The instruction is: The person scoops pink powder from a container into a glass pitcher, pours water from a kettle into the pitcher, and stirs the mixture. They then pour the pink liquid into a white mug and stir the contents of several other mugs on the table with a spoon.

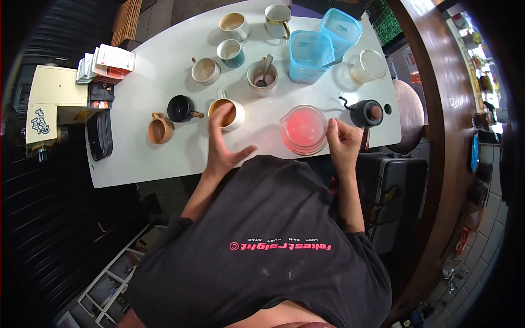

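Note:
My right hand is closed at the right side of a clear glass jug of pink liquid, its thumb up by the rim. The jug's spout points left, and its handle is hidden in my fist. My left hand is open, thumb and fingers spread. Its fingertips overlap the near-left rim of a white mug with something brown inside. Left of that hand are a black cup and a brown cup. Beyond the jug stands a cup with a spoon in it.
More cups stand farther back, among them a teal-and-white one and a gold-handled mug. Two blue plastic containers and a clear cup are at the back right. A dark gooseneck kettle sits beyond my right hand. The white table ends before my body.

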